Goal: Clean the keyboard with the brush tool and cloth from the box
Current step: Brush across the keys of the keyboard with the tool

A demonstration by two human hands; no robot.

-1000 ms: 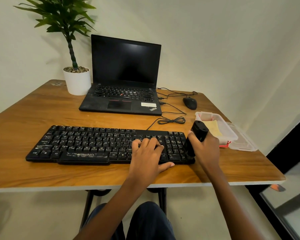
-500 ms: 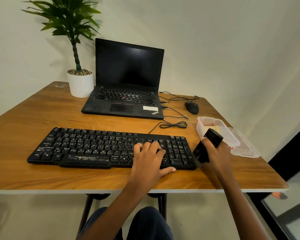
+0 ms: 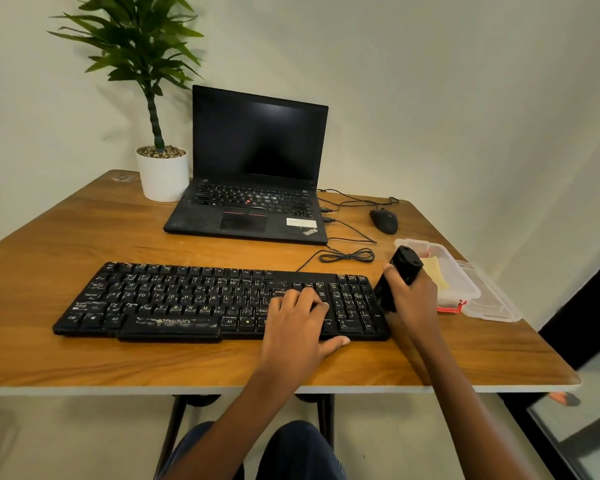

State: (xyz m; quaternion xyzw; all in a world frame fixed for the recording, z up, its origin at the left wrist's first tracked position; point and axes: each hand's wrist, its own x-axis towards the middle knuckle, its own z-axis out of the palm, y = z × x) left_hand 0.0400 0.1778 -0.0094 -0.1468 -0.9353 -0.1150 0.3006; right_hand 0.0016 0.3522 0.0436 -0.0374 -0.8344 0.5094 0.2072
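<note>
Cloth (image 3: 436, 274) partly behind brush tool (image 3: 404, 262)

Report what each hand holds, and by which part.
The right hand has its grip round the middle of the black blocky brush tool; the left hand holds nothing, resting on the black keyboard.

Keyboard (image 3: 187, 299): black, full-size, "Zebronics" print on front edge, pale dusty smears on keys; flat on near part of bench (image 3: 84, 237), cable leaving back edge.
Brush tool (image 3: 400, 271): black, blocky, tilted, held in right grip (image 3: 416, 299) just beside keyboard's right end.
Box (image 3: 459, 289): clear plastic, open, red latch, right of keyboard.
Cloth (image 3: 433, 273): yellow, inside box.
</note>
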